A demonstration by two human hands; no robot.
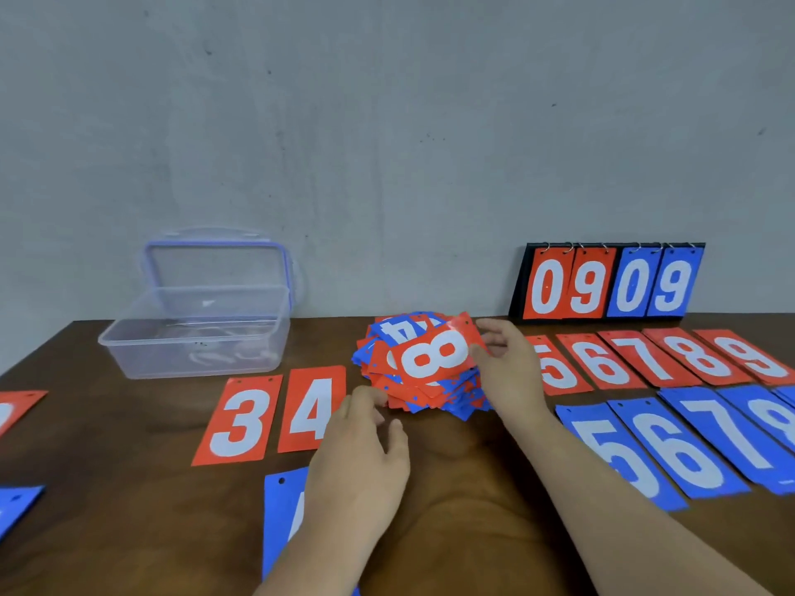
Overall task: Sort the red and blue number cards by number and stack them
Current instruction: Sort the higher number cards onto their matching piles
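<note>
Partway. Flat red number cards (238, 419) 3-9 and flat blue number cards (623, 449) 5-7 are laid in rows; a jumbled red-and-blue card pile (430, 395) remains unsorted. Right hand (512, 372) pinches the top red 8 card (434, 354); left hand (361, 449) is loosely curled and looks empty.

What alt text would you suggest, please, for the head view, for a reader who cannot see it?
Two hands work a messy pile of red and blue number cards on a table: the right hand pinches the top red 8 card, the left hand sits beside it. Laid-out cards lie in rows either side.
</note>
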